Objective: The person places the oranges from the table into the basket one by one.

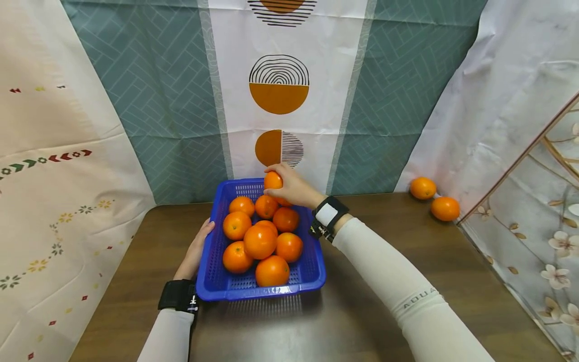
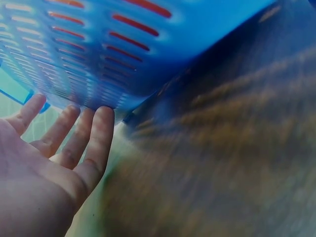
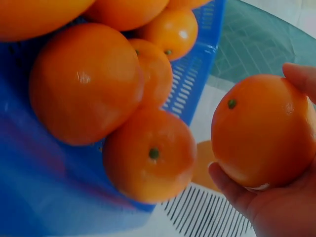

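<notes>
A blue plastic basket [image 1: 262, 292] with slotted walls stands on the brown table, with several oranges [image 1: 260, 241] piled inside. My right hand [image 1: 295, 188] grips one orange [image 3: 261, 133] above the basket's far side, fingers and thumb round it. In the right wrist view, that orange is apart from the others, and its green stem spot shows. At the basket's left side is my left hand [image 1: 199, 251]. Its fingers [image 2: 101, 133] are nearly straight, and their tips touch the slotted wall in the left wrist view.
Two more oranges lie at the table's back right, one orange [image 1: 422, 188] slightly behind the other orange [image 1: 445, 208]. A patterned curtain [image 1: 280, 45] hangs along the back edge. To the right stands a flowered panel [image 1: 543, 241]; a pale printed cloth [image 1: 59, 201] borders the left.
</notes>
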`<action>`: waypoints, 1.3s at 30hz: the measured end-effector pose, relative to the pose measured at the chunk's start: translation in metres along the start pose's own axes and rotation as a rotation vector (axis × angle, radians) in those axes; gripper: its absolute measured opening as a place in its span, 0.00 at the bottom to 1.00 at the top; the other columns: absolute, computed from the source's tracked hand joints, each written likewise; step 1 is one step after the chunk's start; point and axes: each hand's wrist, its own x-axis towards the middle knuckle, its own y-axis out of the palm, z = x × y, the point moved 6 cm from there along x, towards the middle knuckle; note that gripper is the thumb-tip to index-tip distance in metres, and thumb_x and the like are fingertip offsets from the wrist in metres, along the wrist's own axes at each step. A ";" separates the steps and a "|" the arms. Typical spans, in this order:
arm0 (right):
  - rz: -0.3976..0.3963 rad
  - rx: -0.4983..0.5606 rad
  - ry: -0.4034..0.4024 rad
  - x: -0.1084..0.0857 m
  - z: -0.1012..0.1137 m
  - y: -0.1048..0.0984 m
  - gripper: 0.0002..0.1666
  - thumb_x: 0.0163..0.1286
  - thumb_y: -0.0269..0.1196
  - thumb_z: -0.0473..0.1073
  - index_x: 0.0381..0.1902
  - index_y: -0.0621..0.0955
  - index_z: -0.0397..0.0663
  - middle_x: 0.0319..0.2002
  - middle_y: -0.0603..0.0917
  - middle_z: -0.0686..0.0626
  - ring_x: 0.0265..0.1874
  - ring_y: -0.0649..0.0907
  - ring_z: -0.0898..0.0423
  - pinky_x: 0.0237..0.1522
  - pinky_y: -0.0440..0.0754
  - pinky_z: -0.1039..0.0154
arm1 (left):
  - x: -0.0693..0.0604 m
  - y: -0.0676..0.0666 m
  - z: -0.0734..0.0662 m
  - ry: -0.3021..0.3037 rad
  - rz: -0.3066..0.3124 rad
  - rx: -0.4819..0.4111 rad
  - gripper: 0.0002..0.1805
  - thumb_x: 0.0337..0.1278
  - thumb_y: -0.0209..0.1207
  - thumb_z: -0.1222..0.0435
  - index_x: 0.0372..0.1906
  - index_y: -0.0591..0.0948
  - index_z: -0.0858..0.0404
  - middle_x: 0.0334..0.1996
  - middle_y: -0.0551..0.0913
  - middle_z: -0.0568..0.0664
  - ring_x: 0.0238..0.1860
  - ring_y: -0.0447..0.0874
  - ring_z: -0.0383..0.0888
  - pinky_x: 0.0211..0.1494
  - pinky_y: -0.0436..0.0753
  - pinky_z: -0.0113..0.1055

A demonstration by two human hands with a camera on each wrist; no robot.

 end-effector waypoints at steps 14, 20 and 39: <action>0.239 -0.132 -0.036 0.006 0.002 0.040 0.35 0.71 0.71 0.49 0.71 0.73 0.46 0.66 0.71 0.43 0.60 0.76 0.48 0.63 0.76 0.54 | 0.004 0.005 0.002 -0.012 0.005 0.002 0.33 0.84 0.35 0.42 0.84 0.47 0.44 0.78 0.57 0.54 0.66 0.73 0.45 0.61 0.81 0.41; 0.302 -0.185 -0.014 0.006 0.000 0.051 0.33 0.73 0.69 0.50 0.71 0.72 0.48 0.68 0.71 0.43 0.67 0.71 0.44 0.69 0.69 0.49 | 0.005 0.006 0.003 -0.016 0.004 0.011 0.34 0.84 0.35 0.42 0.84 0.46 0.46 0.79 0.56 0.55 0.66 0.73 0.44 0.61 0.81 0.41; 0.313 -0.232 -0.040 0.015 0.002 0.080 0.38 0.75 0.66 0.58 0.75 0.69 0.51 0.63 0.65 0.43 0.63 0.70 0.45 0.65 0.73 0.52 | 0.001 0.003 -0.003 0.030 0.016 -0.018 0.33 0.85 0.35 0.44 0.84 0.47 0.50 0.74 0.61 0.52 0.64 0.74 0.42 0.62 0.79 0.38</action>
